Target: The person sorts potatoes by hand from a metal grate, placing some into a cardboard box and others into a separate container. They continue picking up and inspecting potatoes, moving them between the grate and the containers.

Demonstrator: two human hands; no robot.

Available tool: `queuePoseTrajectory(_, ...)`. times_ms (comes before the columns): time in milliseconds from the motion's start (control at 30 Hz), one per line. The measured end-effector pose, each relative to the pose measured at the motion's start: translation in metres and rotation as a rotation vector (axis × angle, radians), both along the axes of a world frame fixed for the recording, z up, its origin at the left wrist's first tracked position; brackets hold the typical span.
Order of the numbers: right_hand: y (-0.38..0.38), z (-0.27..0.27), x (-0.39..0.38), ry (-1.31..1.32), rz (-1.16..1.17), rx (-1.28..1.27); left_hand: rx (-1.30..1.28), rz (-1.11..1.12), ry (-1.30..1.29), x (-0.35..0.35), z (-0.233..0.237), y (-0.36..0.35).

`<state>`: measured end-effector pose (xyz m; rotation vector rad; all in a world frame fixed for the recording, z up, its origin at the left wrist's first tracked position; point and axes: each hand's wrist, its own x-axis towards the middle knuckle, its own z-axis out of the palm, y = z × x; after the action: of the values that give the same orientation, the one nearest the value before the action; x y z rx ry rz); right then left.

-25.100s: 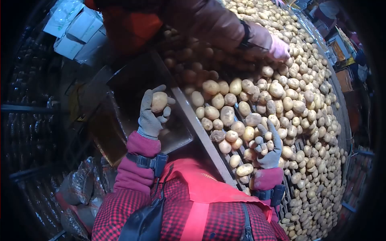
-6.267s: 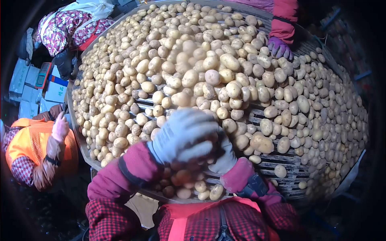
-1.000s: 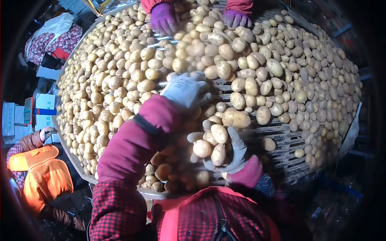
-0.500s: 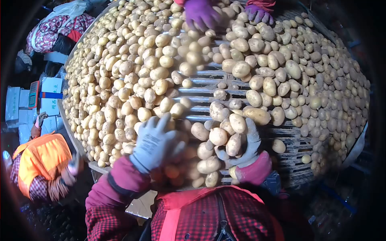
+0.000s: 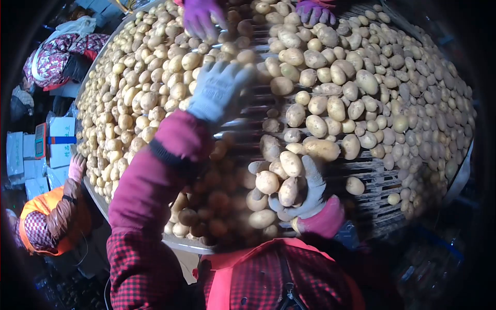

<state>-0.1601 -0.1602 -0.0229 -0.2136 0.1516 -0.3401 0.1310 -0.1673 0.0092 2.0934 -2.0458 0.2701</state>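
Note:
My left hand (image 5: 219,92), in a grey glove, reaches far across the slatted sorting table (image 5: 253,111). Its fingers are stretched out over potatoes (image 5: 191,61) near the table's middle, and the fingertips are somewhat blurred. Close to my body, my right hand (image 5: 312,191), also gloved in grey, curls round a small cluster of potatoes (image 5: 267,182), with one potato (image 5: 288,191) between thumb and fingers. A larger oblong potato (image 5: 321,150) lies just beyond it. Shadow under my left arm darkens the potatoes there.
Across the table are a co-worker's purple-gloved hands (image 5: 202,18). Potatoes heap thickly at left and right. Two people work at the left, one in an orange vest (image 5: 44,217), beside white boxes (image 5: 62,139) and a scale (image 5: 40,140). The table's rim (image 5: 188,247) runs before me.
My left hand has moved forward, away from my body, across the slats. My right hand keeps its potatoes nearly in place. The co-worker's purple-gloved hands have shifted left in view.

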Motion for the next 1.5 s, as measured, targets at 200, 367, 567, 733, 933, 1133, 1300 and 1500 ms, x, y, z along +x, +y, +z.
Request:
queuePoseTrajectory(200,-0.004,0.013,0.006,-0.078,0.039,0.281,0.274,0.097,-0.112,0.025,-0.023,-0.02)
queuePoseTrajectory(367,0.001,-0.018,-0.011,0.62,-0.038,-0.188,0.223,0.189,-0.07,0.05,0.001,0.007)
queuePoseTrajectory(567,0.003,-0.021,-0.01,0.184,0.035,0.203,0.01,0.092,-0.289,0.048,0.0,0.004)
queuePoseTrajectory(733,0.009,-0.024,-0.016,0.525,-0.185,-0.537,0.028,0.072,0.006,0.022,-0.003,-0.001)
queuePoseTrajectory(933,-0.001,-0.009,-0.009,0.285,0.029,0.217,0.086,-0.084,-0.041,0.033,-0.011,0.023)
queuePoseTrajectory(1133,0.004,-0.009,-0.015,0.634,-0.189,-1.016,0.367,-0.103,-0.422,-0.001,-0.018,-0.005)
queuePoseTrajectory(1300,-0.003,-0.039,-0.035,0.468,-0.175,-0.122,0.62,0.106,-0.328,0.003,-0.025,-0.007)
queuePoseTrajectory(1500,-0.001,-0.002,-0.036,0.788,-0.397,-1.197,0.593,0.103,-0.311,0.005,-0.027,-0.008)
